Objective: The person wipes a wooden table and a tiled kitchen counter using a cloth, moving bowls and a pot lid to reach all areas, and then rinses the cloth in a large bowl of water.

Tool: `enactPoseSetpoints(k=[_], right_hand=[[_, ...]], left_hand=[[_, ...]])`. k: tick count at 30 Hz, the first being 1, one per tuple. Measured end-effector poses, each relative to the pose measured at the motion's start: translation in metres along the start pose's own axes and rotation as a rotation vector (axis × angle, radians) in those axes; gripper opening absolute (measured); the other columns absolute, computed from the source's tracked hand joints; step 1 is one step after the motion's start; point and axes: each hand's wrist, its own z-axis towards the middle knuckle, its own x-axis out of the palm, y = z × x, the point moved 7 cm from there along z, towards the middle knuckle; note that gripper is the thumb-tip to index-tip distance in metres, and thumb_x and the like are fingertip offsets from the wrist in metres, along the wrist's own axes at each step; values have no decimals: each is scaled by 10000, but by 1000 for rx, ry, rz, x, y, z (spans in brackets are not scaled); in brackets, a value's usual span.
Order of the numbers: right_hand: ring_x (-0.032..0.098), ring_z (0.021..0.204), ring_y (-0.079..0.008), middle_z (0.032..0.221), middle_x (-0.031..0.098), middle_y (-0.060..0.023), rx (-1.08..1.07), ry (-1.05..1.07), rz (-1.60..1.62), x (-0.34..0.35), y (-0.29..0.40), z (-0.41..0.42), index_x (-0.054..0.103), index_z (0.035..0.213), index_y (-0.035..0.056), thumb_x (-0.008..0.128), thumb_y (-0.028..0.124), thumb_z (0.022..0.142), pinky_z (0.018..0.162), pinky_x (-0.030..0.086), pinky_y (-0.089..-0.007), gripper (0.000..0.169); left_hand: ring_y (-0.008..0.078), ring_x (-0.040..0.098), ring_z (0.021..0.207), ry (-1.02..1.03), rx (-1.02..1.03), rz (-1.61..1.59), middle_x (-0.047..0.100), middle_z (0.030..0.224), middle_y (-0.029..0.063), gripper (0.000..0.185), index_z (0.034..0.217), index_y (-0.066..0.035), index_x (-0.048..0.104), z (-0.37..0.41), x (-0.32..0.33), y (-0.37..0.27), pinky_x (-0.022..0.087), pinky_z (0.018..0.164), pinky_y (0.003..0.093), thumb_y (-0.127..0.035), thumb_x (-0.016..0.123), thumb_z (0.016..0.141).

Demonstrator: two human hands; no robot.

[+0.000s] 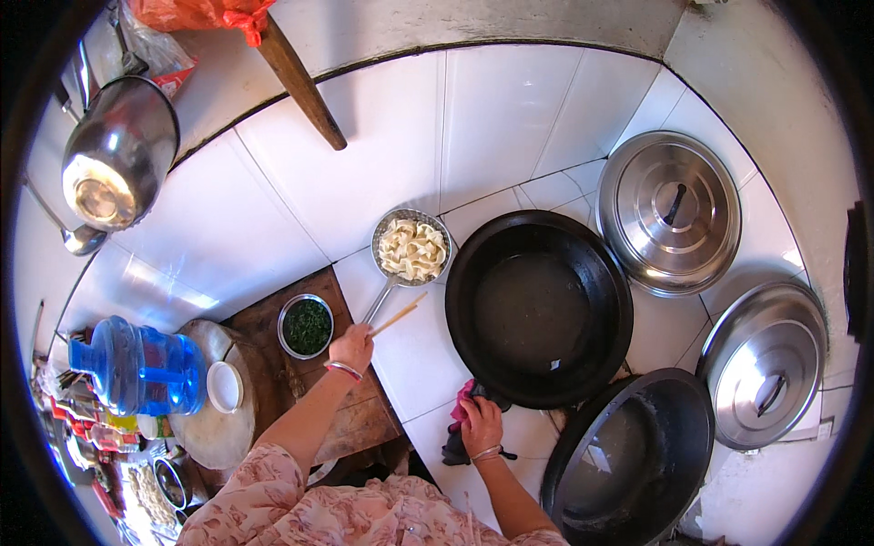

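My left hand (350, 351) grips the handle of a metal skimmer (379, 300) together with a pair of wooden chopsticks (401, 314). Pale noodle-like pieces (411, 251) of dough fill the skimmer's perforated bowl, which lies over the white tiled counter beside a large black wok (536, 307). A little liquid seems to lie in the wok. At the wok's near rim, my right hand (481, 426) has its fingers around a pink and dark cloth (463, 403); the fingertips are partly hidden. Chopped greens (307, 326) sit in a metal bowl (281, 329) left of my left hand.
A second black wok (642, 409) stands at the lower right. Two steel lids (689, 177) (785, 348) lean at the wall. Leftward are a wooden chopping block (198, 437), a blue water jug (147, 368) and a white lid (225, 387). Pans (123, 150) hang above.
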Motion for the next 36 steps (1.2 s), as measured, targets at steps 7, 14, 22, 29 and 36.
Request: enactPoseSetpoints(k=[7, 14, 22, 29, 36], right_hand=[[528, 932, -146, 1020, 580, -61, 485, -210, 1103, -32, -34, 90, 564, 1069, -4, 482, 18, 726, 851, 413, -270, 353], [514, 896, -163, 1038, 548, -70, 493, -555, 1343, -80, -52, 279, 491, 1175, 11, 516, 153, 783, 814, 414, -270, 417], [531, 846, -183, 970, 566, -82, 361, -683, 1425, -26, -34, 409, 525, 1054, -11, 562, 143, 767, 788, 428, -301, 328], [555, 886, -322, 931, 584, -151, 296, -600, 810, 64, 27, 411, 549, 949, 33, 672, 198, 677, 794, 433, -378, 341], [546, 944, -318, 1022, 567, -170, 277, -125, 449, 67, 29, 394, 559, 1002, 56, 611, 234, 706, 814, 436, -385, 349]], left_hand=[[291, 616, 766, 266, -47, 381, 599, 918, 134, 362, 1097, -100, 469, 48, 29, 4, 492, 677, 417, -277, 535, 789], [260, 628, 695, 385, -88, 209, 633, 726, 129, 282, 885, -52, 559, 53, 31, -7, 492, 648, 384, -286, 563, 727], [128, 564, 524, 386, -401, -552, 573, 608, 46, 189, 845, -37, 535, -18, 25, 29, 463, 504, 276, -146, 626, 720], [83, 538, 547, 364, -590, -702, 563, 636, 16, 278, 937, -22, 542, -116, -24, 61, 452, 503, 244, -133, 670, 717], [94, 535, 536, 291, -694, -784, 553, 643, 29, 278, 933, -1, 511, -149, -76, 77, 448, 498, 237, -58, 656, 703]])
